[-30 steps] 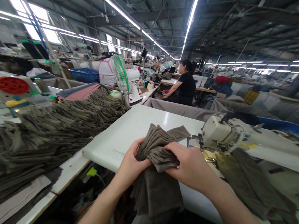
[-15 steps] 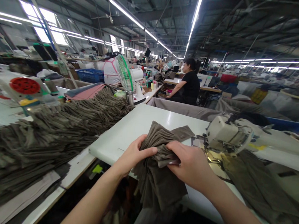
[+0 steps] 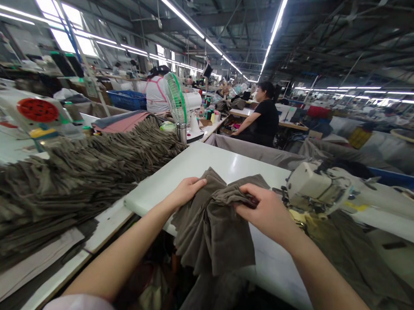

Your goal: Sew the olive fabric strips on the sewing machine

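Observation:
A bundle of olive-brown fabric pieces point(image 3: 220, 229) hangs over the front edge of the white table point(image 3: 180, 170), its layers fanned at the lower left. My left hand point(image 3: 186, 192) pinches the upper left edge of the bundle, thumb on top and the other fingers mostly hidden. On the right side, my right hand point(image 3: 261, 210) is closed on gathered folds of the same fabric. Just right of that hand stands a sewing machine point(image 3: 310, 186), with more olive fabric point(image 3: 357, 258) lying in front of it.
To the left a long stack of folded olive fabric point(image 3: 71, 177) covers a side table. Behind it is another sewing machine point(image 3: 32, 112). A green-and-white fan point(image 3: 177, 98) and a metal flask point(image 3: 181, 133) stand beyond the table. A person in black point(image 3: 265, 116) sits farther back.
My left hand has shifted up and left along the bundle, and my right hand slightly right. The bunched fabric has spread wider between them.

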### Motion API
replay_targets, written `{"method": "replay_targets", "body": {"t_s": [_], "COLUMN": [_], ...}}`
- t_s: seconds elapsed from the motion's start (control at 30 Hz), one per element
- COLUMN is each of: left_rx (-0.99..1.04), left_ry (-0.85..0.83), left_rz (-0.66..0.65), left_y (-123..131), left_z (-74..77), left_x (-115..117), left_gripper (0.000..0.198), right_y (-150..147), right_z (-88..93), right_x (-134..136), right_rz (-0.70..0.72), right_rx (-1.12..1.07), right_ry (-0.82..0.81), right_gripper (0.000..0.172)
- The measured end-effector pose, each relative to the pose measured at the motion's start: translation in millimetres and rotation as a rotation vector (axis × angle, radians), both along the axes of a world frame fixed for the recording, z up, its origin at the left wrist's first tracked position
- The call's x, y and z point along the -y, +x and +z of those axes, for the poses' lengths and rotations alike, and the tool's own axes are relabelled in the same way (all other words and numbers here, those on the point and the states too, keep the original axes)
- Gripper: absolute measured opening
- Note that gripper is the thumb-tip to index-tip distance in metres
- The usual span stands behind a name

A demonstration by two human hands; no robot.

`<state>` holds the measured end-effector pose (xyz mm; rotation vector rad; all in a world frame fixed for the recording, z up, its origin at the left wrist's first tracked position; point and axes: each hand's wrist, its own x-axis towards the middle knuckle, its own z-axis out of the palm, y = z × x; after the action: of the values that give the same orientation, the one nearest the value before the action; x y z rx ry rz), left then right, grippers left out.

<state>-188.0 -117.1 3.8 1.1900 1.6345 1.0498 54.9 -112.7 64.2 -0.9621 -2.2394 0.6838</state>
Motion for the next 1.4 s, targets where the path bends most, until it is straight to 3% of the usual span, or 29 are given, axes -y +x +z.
{"method": "replay_targets", "body": {"t_s": [0.13, 0.23, 0.3, 0.37, 0.43, 0.67, 0.77, 0.83, 0.97, 1.1, 1.2, 1.3, 1.4], "left_rx": [-0.162, -0.263, -0.221, -0.086, -0.042, -0.071, 0.015, 0.235, 0.675, 0.765, 0.780, 0.781, 0.702], "left_ry": [-0.001, 0.180, 0.312, 0.329, 0.301, 0.261, 0.249, 0.174, 0.039, 0.207, 0.375, 0.448, 0.518], "left_rz": [0.162, 0.262, 0.148, -0.162, -0.364, -0.434, -0.455, -0.463, -0.280, 0.012, 0.152, 0.203, 0.245], "left_y": [-32, -27, -10, 10, 27, 38, 40, 45, 60, 65, 63, 63, 62], "left_z": [-6.6, 6.6, 21.9, 36.5, 45.3, 44.9, 47.6, 48.3, 43.1, 38.6, 40.3, 41.3, 38.6], "left_x": [-17, -11, 1, 15, 27, 40, 44, 47, 48, 44, 43, 43, 39], "left_gripper": [0.037, 0.049, 0.056, 0.056, 0.056, 0.057, 0.069, 0.069, 0.052, 0.046, 0.049, 0.050, 0.045], "right_y": [7, 8, 5, 3, 0, 6, 5, 1, -8, -9, -5, -2, -1], "right_z": [10.3, 15.1, 17.7, 20.2, 23.0, 42.4, 51.9, 55.6, 53.5, 37.1, 18.4, 3.2, -1.5], "right_x": [-11, -16, -17, -17, -18, -39, -48, -49, -43, -26, -9, 7, 19], "right_rz": [-0.008, -0.033, -0.014, 0.010, 0.036, 0.198, 0.227, 0.223, 0.132, -0.191, -0.120, -0.030, -0.098], "right_rx": [-0.051, -0.016, 0.024, 0.052, 0.065, 0.077, 0.087, 0.097, -0.015, -0.286, -0.250, -0.193, -0.212], "right_ry": [-0.081, -0.074, -0.073, -0.046, -0.037, -0.471, -0.525, -0.459, -0.140, 0.106, 0.171, 0.356, 0.394], "right_gripper": [0.016, 0.016, 0.016, 0.015, 0.012, 0.023, 0.029, 0.031, 0.032, 0.031, 0.030, 0.017, 0.017]}}
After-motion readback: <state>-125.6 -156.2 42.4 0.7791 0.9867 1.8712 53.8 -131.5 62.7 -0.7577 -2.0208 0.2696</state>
